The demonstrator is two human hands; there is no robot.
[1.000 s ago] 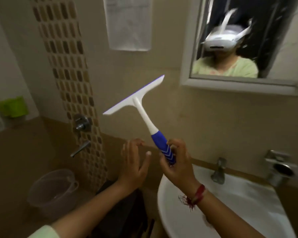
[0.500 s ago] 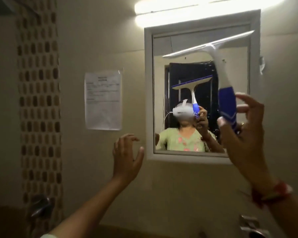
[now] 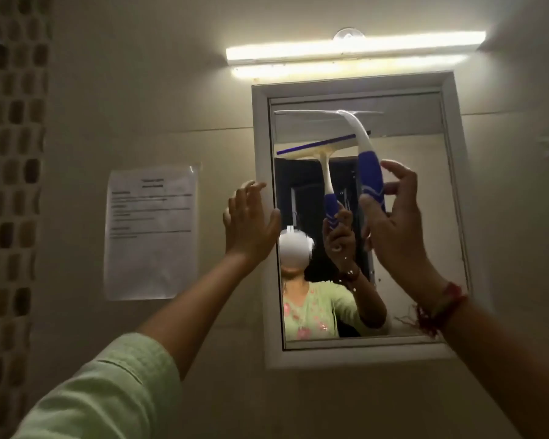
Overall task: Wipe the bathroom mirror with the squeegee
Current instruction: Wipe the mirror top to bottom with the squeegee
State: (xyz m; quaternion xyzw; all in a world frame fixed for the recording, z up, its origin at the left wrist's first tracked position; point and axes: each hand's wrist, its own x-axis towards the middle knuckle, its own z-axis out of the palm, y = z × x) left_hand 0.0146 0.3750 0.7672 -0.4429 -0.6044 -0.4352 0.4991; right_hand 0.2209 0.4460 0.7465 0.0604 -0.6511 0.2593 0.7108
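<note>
Up high, the right hand [image 3: 393,223] grips the squeegee [image 3: 366,160] by its blue handle, blade laid along the top of the mirror [image 3: 425,217], seemingly ready for a downward pull. Spread and empty, the left hand [image 3: 251,223] hovers near the frame's left edge.

printed sheet [image 3: 151,234] on the wall beside the mirror [image 3: 355,217], lines too blurred to read

Pale green sleeve [image 3: 108,391], red wrist thread [image 3: 439,307]

Head camera looks upward, seemingly from close, facing the mirror [image 3: 425,147].
</note>
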